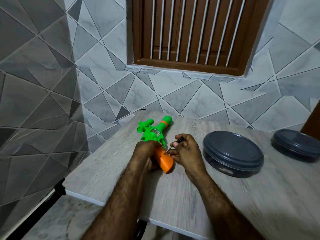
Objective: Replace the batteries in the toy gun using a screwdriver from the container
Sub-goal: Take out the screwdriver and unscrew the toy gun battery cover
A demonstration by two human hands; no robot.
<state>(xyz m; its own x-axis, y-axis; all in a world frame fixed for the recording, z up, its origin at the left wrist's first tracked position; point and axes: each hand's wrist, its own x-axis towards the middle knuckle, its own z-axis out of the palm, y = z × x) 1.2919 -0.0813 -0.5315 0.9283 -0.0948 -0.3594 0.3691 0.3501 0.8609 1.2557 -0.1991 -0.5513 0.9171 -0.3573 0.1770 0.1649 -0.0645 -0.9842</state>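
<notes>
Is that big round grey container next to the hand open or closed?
Closed. The container has its lid seated flat over the rim all the way round, beside the right hand.

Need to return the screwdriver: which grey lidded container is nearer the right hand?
The larger-looking round container, just beside the right hand; the other container sits at the table's far right.
</notes>
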